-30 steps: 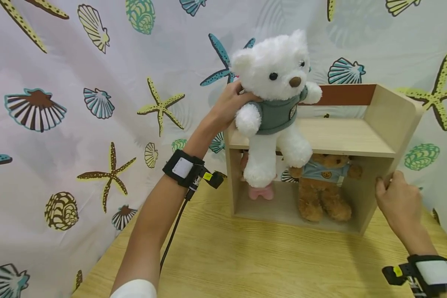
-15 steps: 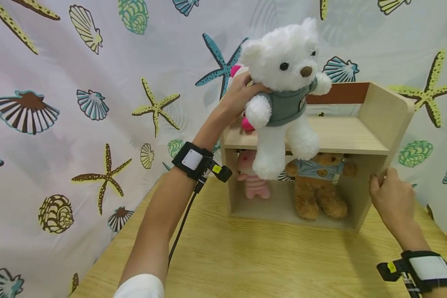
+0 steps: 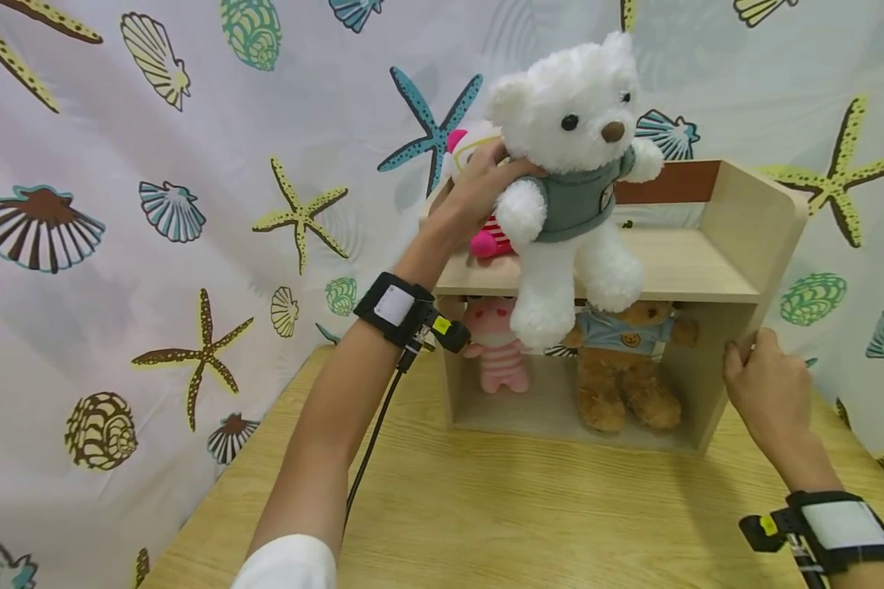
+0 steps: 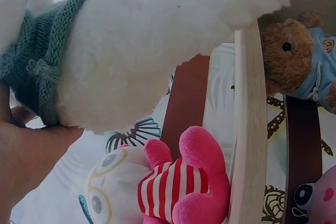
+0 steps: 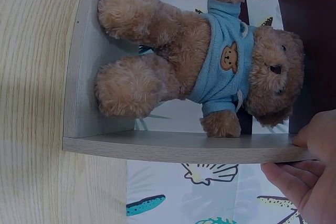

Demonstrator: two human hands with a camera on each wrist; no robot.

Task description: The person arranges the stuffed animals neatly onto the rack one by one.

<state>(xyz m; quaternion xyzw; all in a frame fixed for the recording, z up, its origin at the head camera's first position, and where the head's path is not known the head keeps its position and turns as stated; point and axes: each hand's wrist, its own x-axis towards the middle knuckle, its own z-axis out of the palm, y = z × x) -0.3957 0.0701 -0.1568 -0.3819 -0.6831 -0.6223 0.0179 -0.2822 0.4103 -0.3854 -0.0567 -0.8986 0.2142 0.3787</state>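
My left hand (image 3: 479, 188) grips a white teddy bear (image 3: 578, 106) in a grey-green sweater by its side, under the arm. The bear hangs upright in front of the top shelf of a small wooden shelf unit (image 3: 688, 262), its feet lower than that shelf's front edge. Behind my left hand, a pink and white plush toy (image 4: 173, 187) in a red-striped top sits on the top shelf, partly hidden. My right hand (image 3: 769, 393) grips the unit's right side panel (image 5: 210, 150), thumb on the inner face and fingers on the outer.
In the lower compartment, a brown teddy bear (image 5: 184, 51) in a blue shirt stands at the right, and a pink striped plush toy (image 3: 502, 360) at the left. The unit stands on a wooden table (image 3: 545, 507) before a curtain (image 3: 214, 147) printed with shells and starfish.
My left hand has raised the white bear and moved it rightward, so the plush toys behind it show more. My right hand keeps its grip on the side panel.
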